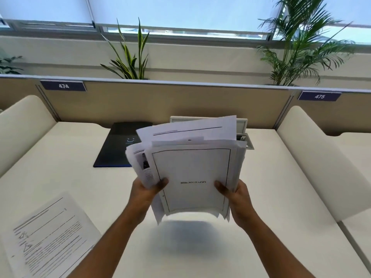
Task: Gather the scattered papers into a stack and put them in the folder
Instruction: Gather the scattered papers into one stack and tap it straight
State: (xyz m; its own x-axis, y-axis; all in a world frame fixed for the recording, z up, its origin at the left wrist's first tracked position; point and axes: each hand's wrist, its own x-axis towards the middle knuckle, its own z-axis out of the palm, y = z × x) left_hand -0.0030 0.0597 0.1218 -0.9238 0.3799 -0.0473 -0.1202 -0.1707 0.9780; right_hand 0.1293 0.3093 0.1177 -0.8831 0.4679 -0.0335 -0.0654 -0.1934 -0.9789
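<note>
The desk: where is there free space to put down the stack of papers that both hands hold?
The desk is bare on the right, between the stack of papers and the right side panel, and also directly under the stack. A smaller free strip lies between the dark folder and the loose sheet. The near left corner is taken by that sheet.

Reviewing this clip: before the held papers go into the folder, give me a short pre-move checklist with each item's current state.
1. Both hands hold the stack: ok, left hand and right hand grip its lower corners.
2. Stack edges squared: not ok, sheets fan out at the top and left.
3. All papers gathered: not ok, one printed sheet lies on the desk at near left.
4. Folder open to receive: not ok, the dark folder lies closed and flat.
5. Stack clear of the desk: ok, it is lifted, shadow beneath.
</note>
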